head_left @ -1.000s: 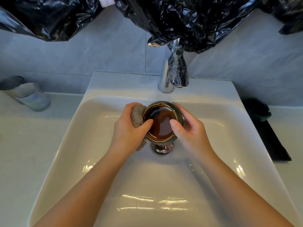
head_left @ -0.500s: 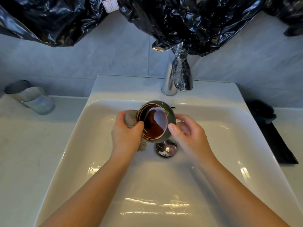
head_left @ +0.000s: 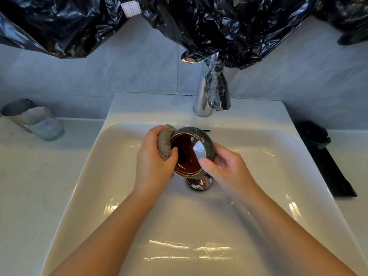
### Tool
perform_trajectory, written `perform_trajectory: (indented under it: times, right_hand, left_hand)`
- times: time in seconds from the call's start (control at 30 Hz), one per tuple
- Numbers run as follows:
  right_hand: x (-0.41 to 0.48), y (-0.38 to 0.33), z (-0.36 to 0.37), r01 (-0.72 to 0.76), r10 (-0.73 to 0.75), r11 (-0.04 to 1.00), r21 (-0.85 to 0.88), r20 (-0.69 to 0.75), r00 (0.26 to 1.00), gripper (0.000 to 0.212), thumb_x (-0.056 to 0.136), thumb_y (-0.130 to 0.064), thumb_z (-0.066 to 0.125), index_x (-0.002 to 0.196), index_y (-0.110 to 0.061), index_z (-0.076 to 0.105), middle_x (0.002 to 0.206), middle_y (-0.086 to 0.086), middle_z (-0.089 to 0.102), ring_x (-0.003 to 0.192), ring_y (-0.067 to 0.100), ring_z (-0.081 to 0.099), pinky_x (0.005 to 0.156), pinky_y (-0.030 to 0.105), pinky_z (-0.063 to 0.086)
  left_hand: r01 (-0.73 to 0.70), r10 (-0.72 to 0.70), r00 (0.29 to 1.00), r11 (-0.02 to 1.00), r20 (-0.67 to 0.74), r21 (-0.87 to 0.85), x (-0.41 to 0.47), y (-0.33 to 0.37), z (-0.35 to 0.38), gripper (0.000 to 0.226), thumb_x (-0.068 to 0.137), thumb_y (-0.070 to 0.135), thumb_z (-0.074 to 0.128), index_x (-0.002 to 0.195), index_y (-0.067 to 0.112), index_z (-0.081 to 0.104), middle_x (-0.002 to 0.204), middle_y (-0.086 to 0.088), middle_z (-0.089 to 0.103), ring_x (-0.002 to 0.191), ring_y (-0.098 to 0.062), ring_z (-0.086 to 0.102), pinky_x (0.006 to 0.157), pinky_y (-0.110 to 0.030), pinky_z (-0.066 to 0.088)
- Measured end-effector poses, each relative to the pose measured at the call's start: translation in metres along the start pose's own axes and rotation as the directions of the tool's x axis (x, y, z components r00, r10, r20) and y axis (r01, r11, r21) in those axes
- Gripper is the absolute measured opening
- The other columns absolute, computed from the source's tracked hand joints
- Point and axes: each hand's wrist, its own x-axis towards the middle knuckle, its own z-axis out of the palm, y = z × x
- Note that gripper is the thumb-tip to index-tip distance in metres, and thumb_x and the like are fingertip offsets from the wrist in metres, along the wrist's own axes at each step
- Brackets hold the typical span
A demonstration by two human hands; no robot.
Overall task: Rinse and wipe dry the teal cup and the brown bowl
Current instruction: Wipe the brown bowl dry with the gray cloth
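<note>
- We hold the bowl [head_left: 192,151] over the sink [head_left: 95,176], above the drain [head_left: 200,183]; it is tilted, with its brown inside facing us and to the left.
- Our left hand [head_left: 154,164] grips a grey cloth [head_left: 165,143] and presses it against the left rim of the bowl, thumb on the rim.
- Our right hand [head_left: 229,170] is closed on the right side of the bowl, thumb at the rim, fingers behind.
- The faucet [head_left: 212,90] stands behind the sink.
- The teal cup [head_left: 314,134] sits on the tabletop [head_left: 29,176] at the right, on a dark mat [head_left: 334,176].
- A glass [head_left: 33,119] lies at the left, near the wall.
</note>
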Motion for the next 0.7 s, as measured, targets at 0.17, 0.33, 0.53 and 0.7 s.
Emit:
perform_trajectory:
  times: [0.17,0.33,0.53,0.7]
  right_hand:
    - [-0.001,-0.009,-0.013,-0.002,0.024,0.986,-0.168,0.128,0.991,0.036,0.080,-0.037,0.067,0.113,-0.048,0.061,0.104,-0.015,0.073,0.098,0.015,0.068,0.088,0.023,0.053]
    - [-0.001,-0.008,-0.013,0.003,0.032,0.978,-0.207,0.167,0.985,0.046,0.082,-0.032,0.071,0.123,-0.047,0.057,0.107,-0.018,0.073,0.098,0.009,0.067,0.090,0.020,0.052]
    - [0.000,-0.009,0.006,-0.091,0.090,0.995,-0.048,-0.024,0.996,0.060,0.067,-0.048,0.074,0.122,-0.040,0.053,0.101,-0.015,0.074,0.099,0.002,0.067,0.096,0.030,0.050]
    - [0.000,-0.006,0.018,-0.113,0.118,0.993,0.046,-0.124,0.985,0.035,0.080,-0.023,0.076,0.112,-0.030,0.062,0.107,-0.005,0.074,0.098,0.008,0.070,0.088,0.035,0.058]
  left_hand:
    - [-0.272,0.263,0.961,0.955,0.087,0.122,0.002,-0.001,-0.004,0.054,0.075,0.001,0.066,0.120,0.028,0.053,0.120,0.010,0.059,0.109,-0.006,0.057,0.091,-0.030,0.049]
    - [-0.411,0.403,0.911,0.882,0.084,0.229,0.004,0.000,-0.005,0.052,0.067,0.001,0.061,0.114,0.023,0.057,0.115,0.007,0.059,0.104,-0.009,0.057,0.083,-0.019,0.046]
    - [0.157,-0.175,0.965,0.982,-0.195,-0.104,0.004,0.003,-0.001,0.045,0.078,0.003,0.058,0.102,0.041,0.052,0.097,0.007,0.063,0.082,-0.021,0.065,0.053,-0.040,0.058]
    - [0.312,-0.332,0.932,0.939,-0.147,-0.142,-0.003,0.000,0.008,0.038,0.076,0.010,0.060,0.102,0.036,0.052,0.089,0.005,0.062,0.081,-0.028,0.065,0.069,-0.051,0.058]
